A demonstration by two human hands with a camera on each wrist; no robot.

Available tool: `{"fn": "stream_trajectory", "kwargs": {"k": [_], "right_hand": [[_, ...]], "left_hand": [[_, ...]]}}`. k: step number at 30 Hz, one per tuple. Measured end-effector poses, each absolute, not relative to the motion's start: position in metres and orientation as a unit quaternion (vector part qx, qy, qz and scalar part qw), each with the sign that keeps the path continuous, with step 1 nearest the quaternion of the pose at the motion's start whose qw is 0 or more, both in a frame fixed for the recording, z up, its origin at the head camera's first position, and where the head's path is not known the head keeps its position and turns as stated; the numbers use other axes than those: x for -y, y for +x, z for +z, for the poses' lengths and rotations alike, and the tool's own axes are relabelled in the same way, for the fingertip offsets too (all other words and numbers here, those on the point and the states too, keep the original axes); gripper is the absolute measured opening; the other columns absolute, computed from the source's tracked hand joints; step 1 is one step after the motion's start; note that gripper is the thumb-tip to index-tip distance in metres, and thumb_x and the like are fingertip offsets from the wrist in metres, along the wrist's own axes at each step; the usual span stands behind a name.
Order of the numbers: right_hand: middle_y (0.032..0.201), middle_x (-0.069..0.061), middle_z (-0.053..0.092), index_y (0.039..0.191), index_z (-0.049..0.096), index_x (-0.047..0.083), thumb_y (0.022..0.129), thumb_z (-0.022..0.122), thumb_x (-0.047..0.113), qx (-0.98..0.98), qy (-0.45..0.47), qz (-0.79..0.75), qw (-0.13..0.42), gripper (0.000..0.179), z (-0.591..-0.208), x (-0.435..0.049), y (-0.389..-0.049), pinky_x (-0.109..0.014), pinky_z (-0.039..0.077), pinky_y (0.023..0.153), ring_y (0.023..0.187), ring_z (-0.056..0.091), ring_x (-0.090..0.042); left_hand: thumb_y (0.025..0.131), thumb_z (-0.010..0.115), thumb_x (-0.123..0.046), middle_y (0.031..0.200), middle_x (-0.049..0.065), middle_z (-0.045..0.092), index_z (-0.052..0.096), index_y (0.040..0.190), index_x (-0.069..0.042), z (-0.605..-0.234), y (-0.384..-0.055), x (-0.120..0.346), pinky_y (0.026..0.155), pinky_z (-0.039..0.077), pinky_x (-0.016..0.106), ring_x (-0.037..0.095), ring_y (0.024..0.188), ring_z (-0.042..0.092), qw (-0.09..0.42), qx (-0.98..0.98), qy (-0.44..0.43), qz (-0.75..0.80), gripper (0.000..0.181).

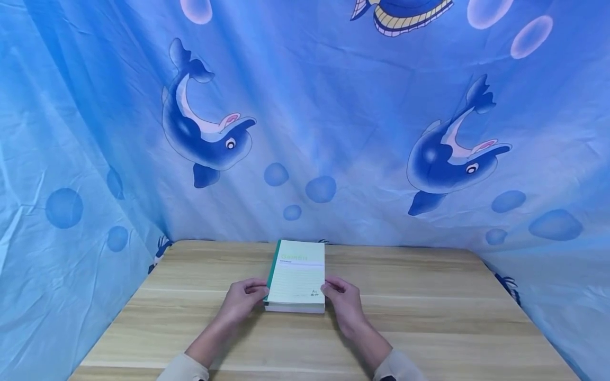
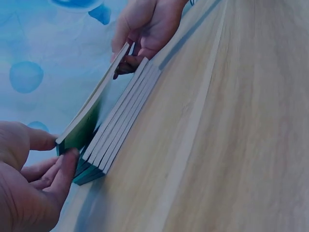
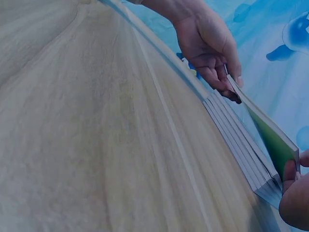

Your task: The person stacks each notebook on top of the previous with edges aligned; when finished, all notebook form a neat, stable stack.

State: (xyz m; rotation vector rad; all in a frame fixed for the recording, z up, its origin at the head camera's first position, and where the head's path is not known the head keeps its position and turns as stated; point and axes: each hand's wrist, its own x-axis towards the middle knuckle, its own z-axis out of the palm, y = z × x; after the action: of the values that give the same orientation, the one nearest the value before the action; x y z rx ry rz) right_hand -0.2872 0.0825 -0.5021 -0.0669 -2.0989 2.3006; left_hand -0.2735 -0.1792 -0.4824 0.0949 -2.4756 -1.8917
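A notebook [image 1: 299, 272] with a pale green printed cover and green spine lies over a stack of similar notebooks [image 2: 126, 118]. My left hand [image 1: 242, 300] pinches its spine side near the front corner, thumb on top and fingers beneath. On the opposite side, my right hand [image 1: 345, 302] pinches the other front corner. Both wrist views show the top notebook raised at its front edge, a wedge of space between it and the stack. Its green underside [image 3: 270, 145] shows in the right wrist view. Several pale page edges line up in the stack below, which rests on the table.
The wood-grain table [image 1: 429, 317] spreads around the stack on all sides. Behind and beside it hangs a blue cloth [image 1: 305, 106] printed with dolphins and bubbles. The stack stands close to the table's far edge.
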Motion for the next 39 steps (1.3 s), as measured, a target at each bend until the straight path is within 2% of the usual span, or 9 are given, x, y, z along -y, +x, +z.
{"fn": "stream_trajectory", "kwargs": {"k": [4, 8, 16, 20, 23, 26, 34, 39], "right_hand": [[0.119, -0.014, 0.067, 0.132, 0.064, -0.006, 0.094, 0.071, 0.007, 0.684, -0.025, 0.729, 0.012, 0.041, -0.502, -0.082, -0.288, -0.018, 0.057, 0.084, 0.104, 0.062, -0.014], [0.117, -0.015, 0.068, 0.131, 0.064, -0.006, 0.093, 0.072, 0.006, 0.696, -0.021, 0.717, 0.012, 0.041, -0.503, -0.082, -0.290, -0.019, 0.058, 0.080, 0.100, 0.063, -0.014], [0.108, -0.013, 0.068, 0.128, 0.066, -0.006, 0.092, 0.071, 0.006, 0.721, -0.015, 0.693, 0.013, 0.038, -0.505, -0.082, -0.291, -0.018, 0.057, 0.071, 0.092, 0.061, -0.015], [0.115, -0.014, 0.067, 0.133, 0.064, -0.004, 0.091, 0.075, 0.013, 0.758, 0.011, 0.653, 0.011, 0.047, -0.505, -0.087, -0.288, -0.018, 0.055, 0.074, 0.097, 0.061, -0.017], [0.121, -0.014, 0.064, 0.139, 0.060, -0.002, 0.087, 0.080, 0.015, 0.791, 0.047, 0.610, 0.003, 0.059, -0.506, -0.093, -0.286, -0.017, 0.055, 0.074, 0.101, 0.060, -0.019], [0.124, -0.014, 0.062, 0.143, 0.056, -0.002, 0.084, 0.084, 0.013, 0.808, 0.084, 0.584, -0.009, 0.067, -0.507, -0.098, -0.285, -0.017, 0.054, 0.075, 0.101, 0.061, -0.021], [0.130, -0.017, 0.059, 0.149, 0.049, -0.003, 0.081, 0.086, 0.013, 0.816, 0.133, 0.563, -0.015, 0.078, -0.510, -0.103, -0.283, -0.017, 0.055, 0.080, 0.101, 0.062, -0.021], [0.128, -0.016, 0.058, 0.150, 0.048, -0.003, 0.081, 0.085, 0.012, 0.817, 0.138, 0.560, -0.013, 0.079, -0.513, -0.103, -0.283, -0.017, 0.056, 0.080, 0.099, 0.063, -0.019]], "left_hand": [[0.096, 0.071, -0.013, 0.106, 0.011, 0.075, 0.073, 0.122, 0.001, -0.484, -0.274, 0.182, 0.076, 0.061, 0.027, 0.018, 0.097, 0.070, 0.024, 0.825, 0.021, -0.564, 0.029], [0.095, 0.073, -0.017, 0.106, 0.007, 0.075, 0.074, 0.121, -0.003, -0.488, -0.275, 0.183, 0.073, 0.060, 0.024, 0.017, 0.097, 0.070, 0.038, 0.848, 0.009, -0.528, 0.029], [0.094, 0.075, -0.022, 0.111, 0.005, 0.076, 0.072, 0.125, -0.004, -0.496, -0.276, 0.186, 0.082, 0.061, 0.025, 0.016, 0.101, 0.071, 0.038, 0.851, -0.007, -0.523, 0.035], [0.090, 0.080, -0.023, 0.126, 0.014, 0.072, 0.064, 0.136, 0.000, -0.502, -0.280, 0.192, 0.094, 0.061, 0.028, 0.027, 0.116, 0.070, 0.011, 0.829, -0.037, -0.558, 0.054], [0.085, 0.085, -0.019, 0.138, 0.023, 0.064, 0.052, 0.145, 0.005, -0.505, -0.281, 0.197, 0.103, 0.057, 0.030, 0.036, 0.128, 0.064, -0.019, 0.810, -0.077, -0.580, 0.073], [0.083, 0.086, -0.014, 0.145, 0.028, 0.057, 0.045, 0.150, 0.008, -0.506, -0.281, 0.199, 0.107, 0.054, 0.030, 0.040, 0.134, 0.058, -0.033, 0.801, -0.104, -0.588, 0.081], [0.082, 0.085, -0.007, 0.142, 0.028, 0.060, 0.050, 0.146, 0.009, -0.511, -0.280, 0.195, 0.104, 0.056, 0.029, 0.037, 0.130, 0.063, -0.005, 0.803, -0.102, -0.588, 0.075], [0.082, 0.085, -0.007, 0.140, 0.027, 0.062, 0.052, 0.144, 0.008, -0.512, -0.280, 0.194, 0.103, 0.057, 0.029, 0.036, 0.128, 0.064, 0.005, 0.809, -0.104, -0.578, 0.072]]}}
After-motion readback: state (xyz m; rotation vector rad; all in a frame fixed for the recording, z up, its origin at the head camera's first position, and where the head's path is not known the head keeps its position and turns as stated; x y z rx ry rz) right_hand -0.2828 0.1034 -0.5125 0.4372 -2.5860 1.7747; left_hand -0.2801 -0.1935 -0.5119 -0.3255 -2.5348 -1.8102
